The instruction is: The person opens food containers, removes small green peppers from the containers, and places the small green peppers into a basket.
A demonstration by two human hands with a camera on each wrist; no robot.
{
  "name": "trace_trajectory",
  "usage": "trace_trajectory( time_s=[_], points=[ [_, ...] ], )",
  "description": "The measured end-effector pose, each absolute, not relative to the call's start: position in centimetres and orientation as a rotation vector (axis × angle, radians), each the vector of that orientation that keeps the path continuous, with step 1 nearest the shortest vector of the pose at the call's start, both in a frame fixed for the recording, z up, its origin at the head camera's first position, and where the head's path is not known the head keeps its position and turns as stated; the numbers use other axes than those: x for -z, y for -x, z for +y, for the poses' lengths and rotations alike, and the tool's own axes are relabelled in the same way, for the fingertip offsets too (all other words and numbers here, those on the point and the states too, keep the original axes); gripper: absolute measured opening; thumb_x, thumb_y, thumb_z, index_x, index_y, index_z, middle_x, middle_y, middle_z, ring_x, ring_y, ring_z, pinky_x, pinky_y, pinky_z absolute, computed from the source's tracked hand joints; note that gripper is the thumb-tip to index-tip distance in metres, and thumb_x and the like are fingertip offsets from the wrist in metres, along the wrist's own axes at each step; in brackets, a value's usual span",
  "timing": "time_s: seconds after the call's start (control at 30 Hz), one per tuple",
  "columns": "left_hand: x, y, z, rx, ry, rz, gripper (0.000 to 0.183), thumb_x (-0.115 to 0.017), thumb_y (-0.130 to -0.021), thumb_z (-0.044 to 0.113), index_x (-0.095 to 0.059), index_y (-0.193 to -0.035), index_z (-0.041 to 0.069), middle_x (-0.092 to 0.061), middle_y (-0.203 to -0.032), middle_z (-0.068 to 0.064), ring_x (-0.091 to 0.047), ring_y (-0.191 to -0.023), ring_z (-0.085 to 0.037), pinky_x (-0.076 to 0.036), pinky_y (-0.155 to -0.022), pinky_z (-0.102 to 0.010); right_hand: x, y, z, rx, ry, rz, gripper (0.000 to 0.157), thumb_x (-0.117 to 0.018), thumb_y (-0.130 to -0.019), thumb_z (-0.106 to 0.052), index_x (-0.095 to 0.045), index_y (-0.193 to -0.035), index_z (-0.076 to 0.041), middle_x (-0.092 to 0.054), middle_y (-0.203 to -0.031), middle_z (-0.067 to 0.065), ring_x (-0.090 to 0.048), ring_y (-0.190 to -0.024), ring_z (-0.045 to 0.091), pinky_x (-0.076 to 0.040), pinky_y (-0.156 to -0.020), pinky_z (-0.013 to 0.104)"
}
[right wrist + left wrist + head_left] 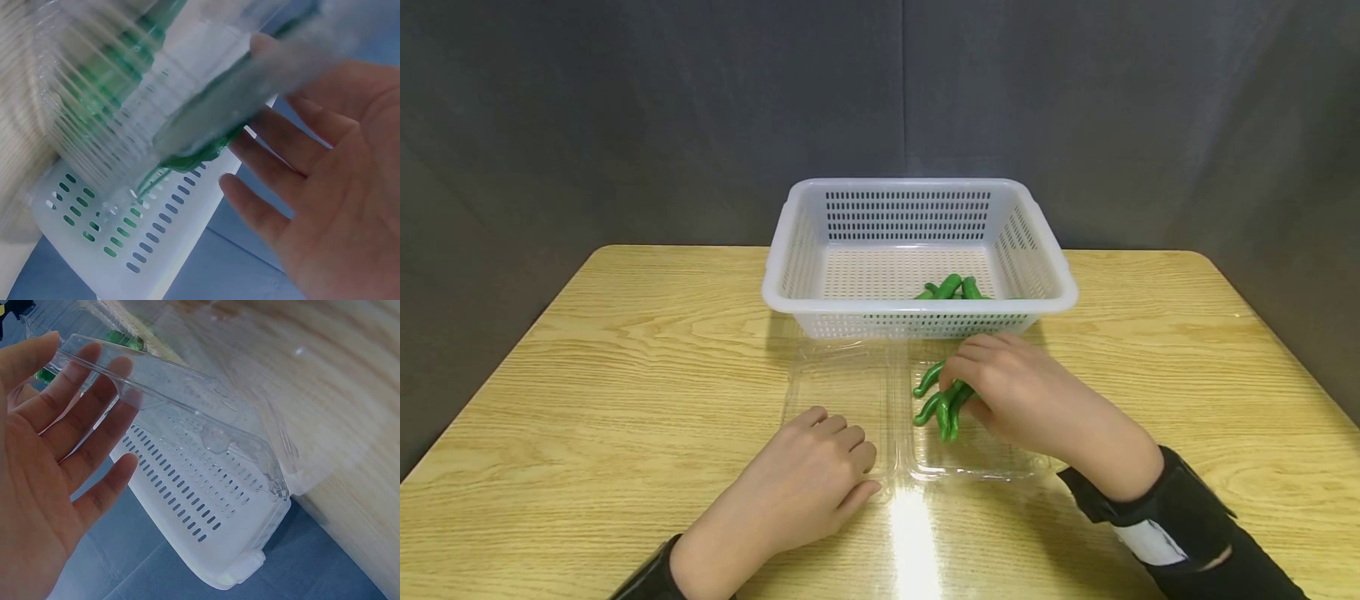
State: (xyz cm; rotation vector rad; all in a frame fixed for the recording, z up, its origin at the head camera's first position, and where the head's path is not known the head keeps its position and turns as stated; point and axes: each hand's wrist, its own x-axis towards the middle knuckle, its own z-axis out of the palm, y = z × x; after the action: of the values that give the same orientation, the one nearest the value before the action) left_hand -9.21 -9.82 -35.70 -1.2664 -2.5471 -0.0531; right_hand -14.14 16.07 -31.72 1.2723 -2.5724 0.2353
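A clear plastic clamshell box lies unfolded on the table, its left half [846,379] beside its right half [936,458]. Over the right half, my right hand [1015,387] holds a few slim green peppers [945,412] with bent fingers, their thin ends pointing down and left. More green [100,87] shows through the ribbed plastic in the right wrist view. My left hand [801,479] lies at the near edge of the left half, fingers loosely bent. In the left wrist view its fingertips [119,365] touch the clear wall and grip nothing.
Behind the box stands a white slotted basket [917,306], with several green peppers [949,287] in its near right part. The wooden table [647,358] reaches out to both sides. A dark cloth wall [700,125] rises behind it.
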Motion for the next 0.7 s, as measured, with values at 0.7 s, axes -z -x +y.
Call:
trace_trajectory(
  time_s=[0.7],
  points=[
    [35.7,9.2,-9.8,0.051,1.263,-2.554,0.029,-0.071,-0.087,0.035,-0.054,-0.071,0.017,-0.050,-0.067,0.007,-0.047,-0.063,-0.013,-0.043,-0.070,-0.030,30.5,14.6,16.2,-0.306,-1.201,-2.437,0.033,-0.085,-0.073,-0.002,-0.068,-0.101,-0.007,-0.067,-0.096,0.001,-0.063,-0.098,0.023,-0.046,-0.096,0.040]
  ],
)
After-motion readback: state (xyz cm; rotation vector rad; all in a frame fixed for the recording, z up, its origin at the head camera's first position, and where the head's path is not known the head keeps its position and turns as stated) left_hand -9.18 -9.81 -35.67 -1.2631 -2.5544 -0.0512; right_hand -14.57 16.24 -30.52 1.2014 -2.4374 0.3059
